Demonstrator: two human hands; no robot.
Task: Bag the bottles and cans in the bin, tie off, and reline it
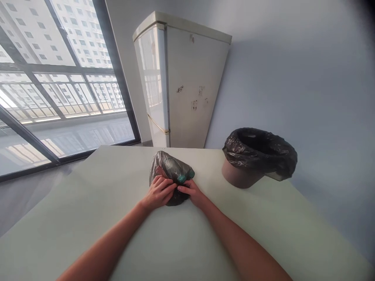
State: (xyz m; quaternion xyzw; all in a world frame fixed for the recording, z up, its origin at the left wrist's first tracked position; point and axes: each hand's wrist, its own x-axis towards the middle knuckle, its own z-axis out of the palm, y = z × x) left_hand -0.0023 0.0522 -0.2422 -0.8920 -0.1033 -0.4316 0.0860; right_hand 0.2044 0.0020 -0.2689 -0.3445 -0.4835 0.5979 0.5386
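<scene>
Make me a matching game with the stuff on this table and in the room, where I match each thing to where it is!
Things:
1. filled bag
2. bin
3. fridge
4. window

Places:
A. far side of the table, against the wall
B. under both hands, left hand and right hand
C. along the left of the room
D. on the table's right side, lined with a black bag

Pairs: 1-B, 2-D, 3-A, 4-C

both hands (175, 192) pinching a filled dark plastic bag (169, 171) on the pale table (102, 187), lined bin (258, 156) nearby
</scene>
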